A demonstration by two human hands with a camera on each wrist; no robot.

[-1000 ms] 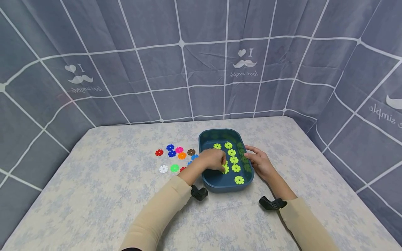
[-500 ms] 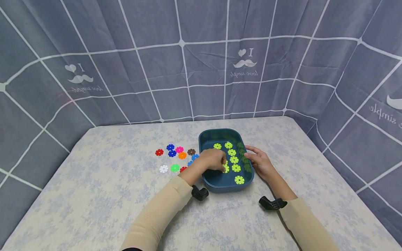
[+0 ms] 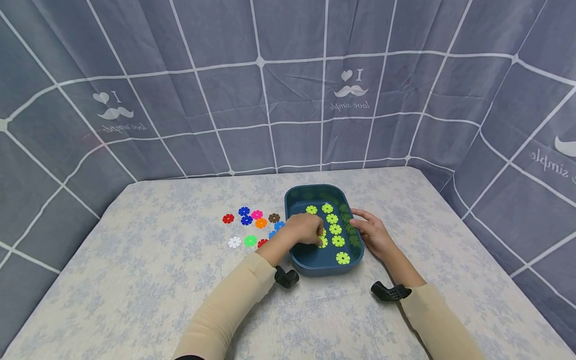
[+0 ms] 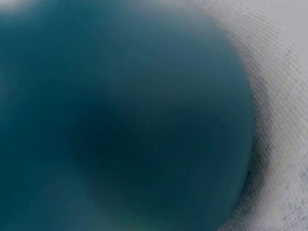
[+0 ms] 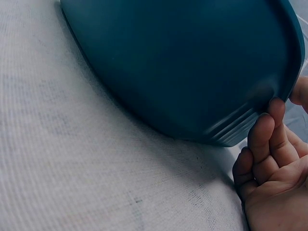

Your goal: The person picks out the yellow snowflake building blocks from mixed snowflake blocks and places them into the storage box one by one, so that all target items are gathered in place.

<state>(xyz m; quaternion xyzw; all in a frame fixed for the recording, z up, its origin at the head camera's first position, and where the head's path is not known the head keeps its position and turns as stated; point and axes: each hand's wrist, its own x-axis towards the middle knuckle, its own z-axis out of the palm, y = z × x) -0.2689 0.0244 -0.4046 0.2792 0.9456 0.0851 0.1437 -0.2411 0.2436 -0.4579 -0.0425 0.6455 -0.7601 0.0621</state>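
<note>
A dark teal plastic basin (image 3: 324,271) stands on the table with several yellow-green snowflake discs (image 3: 343,258) lying inside. My left hand (image 3: 305,228) reaches in over its left rim. Bent down together, the thumb and index finger pinch at a yellow-green disc (image 3: 323,243), which they partly cover. At the right side, my right hand (image 3: 377,237) holds the basin by its rim. The right wrist view shows curled fingers (image 5: 262,134) against the basin's outer wall (image 5: 183,72), beside its ridged end. Only the blurred basin wall (image 4: 168,96) and tablecloth show in the left wrist view.
Left of the basin lie loose discs in other colours: red (image 3: 228,218), dark blue (image 3: 244,211), pink (image 3: 257,214), orange (image 3: 261,223), brown (image 3: 274,218), white (image 3: 234,242) and green (image 3: 250,241). A grey checked curtain (image 3: 292,90) hangs behind the table (image 3: 148,280).
Almost nothing moves. The left fingertips shift very slightly over the yellow-green disc; the right hand and the basin stay put.
</note>
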